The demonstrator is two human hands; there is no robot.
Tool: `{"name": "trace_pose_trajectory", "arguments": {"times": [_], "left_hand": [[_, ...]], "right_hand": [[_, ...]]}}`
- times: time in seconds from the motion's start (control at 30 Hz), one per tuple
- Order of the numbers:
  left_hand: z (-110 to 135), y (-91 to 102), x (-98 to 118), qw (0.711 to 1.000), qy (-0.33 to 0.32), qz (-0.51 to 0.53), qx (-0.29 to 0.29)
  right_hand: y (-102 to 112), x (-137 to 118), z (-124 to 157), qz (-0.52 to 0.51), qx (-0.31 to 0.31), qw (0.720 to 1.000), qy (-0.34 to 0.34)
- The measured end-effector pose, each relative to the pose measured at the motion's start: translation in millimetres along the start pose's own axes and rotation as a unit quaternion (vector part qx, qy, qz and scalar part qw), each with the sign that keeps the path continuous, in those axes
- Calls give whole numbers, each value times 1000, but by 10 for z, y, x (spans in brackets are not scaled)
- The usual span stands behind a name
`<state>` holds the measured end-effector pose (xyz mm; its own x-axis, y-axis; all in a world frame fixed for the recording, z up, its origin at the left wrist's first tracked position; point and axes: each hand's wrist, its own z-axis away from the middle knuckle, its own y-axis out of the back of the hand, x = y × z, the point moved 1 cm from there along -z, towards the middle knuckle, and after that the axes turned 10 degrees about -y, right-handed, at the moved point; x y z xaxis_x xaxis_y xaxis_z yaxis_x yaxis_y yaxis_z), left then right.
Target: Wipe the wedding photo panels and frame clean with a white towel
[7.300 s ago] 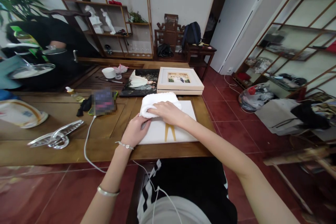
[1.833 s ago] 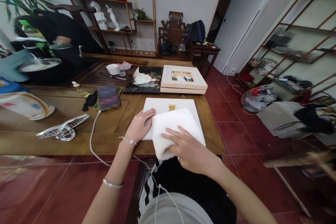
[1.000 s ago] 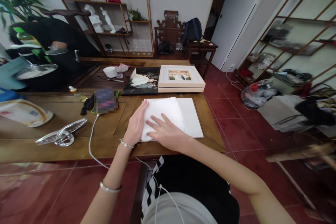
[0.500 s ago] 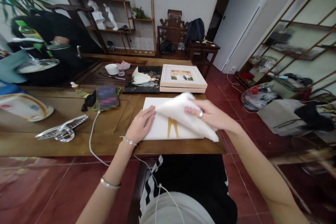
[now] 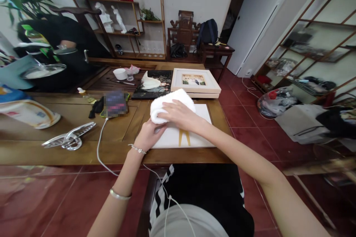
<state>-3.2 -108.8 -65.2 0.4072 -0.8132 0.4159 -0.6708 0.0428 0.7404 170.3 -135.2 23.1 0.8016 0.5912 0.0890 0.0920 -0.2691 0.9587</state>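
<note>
My right hand (image 5: pixel 179 114) is closed on a bunched white towel (image 5: pixel 175 102), its fingers spread over the fluffy folds. The towel lies at the upper left part of a white board (image 5: pixel 200 139), which rests flat on the table near its front edge. Two golden-yellow strips (image 5: pixel 184 138) on the board stick out below my right forearm, and their upper ends are hidden. At the board's left edge is my left hand (image 5: pixel 151 131), right up against the towel. Its thumb shows, but the towel covers the other fingertips.
Behind the board stand a framed photo (image 5: pixel 194 81) and a dark picture (image 5: pixel 152 84). Leftward on the wooden table (image 5: pixel 111 152) lie a phone (image 5: pixel 115 104) with a white cable, a silver metal object (image 5: pixel 69 137) and a large white pack (image 5: pixel 27 111). A person in black (image 5: pixel 55 33) sits far left.
My right hand has swept the towel leftward across the board, from its right side to beside my left hand. The towel now looks more bunched, and it covers my left fingertips.
</note>
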Motion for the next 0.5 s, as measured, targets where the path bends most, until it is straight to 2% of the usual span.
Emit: {"name": "trace_pose_trajectory", "arguments": {"times": [0.1,0.2,0.33,0.5], "left_hand": [[-7,7,6,1000,3,-6,1],[-15,8,28,1000,-3,13,2],[-15,4,36,999,9,37,2],[-14,12,35,999,13,46,-2]], "right_hand": [[-92,-3,-58,-16,-64,998,-21],[-72,126,-7,-12,-100,993,-61],[1,357,152,-23,-127,986,-109],[80,607,431,-63,-131,978,-147]]}}
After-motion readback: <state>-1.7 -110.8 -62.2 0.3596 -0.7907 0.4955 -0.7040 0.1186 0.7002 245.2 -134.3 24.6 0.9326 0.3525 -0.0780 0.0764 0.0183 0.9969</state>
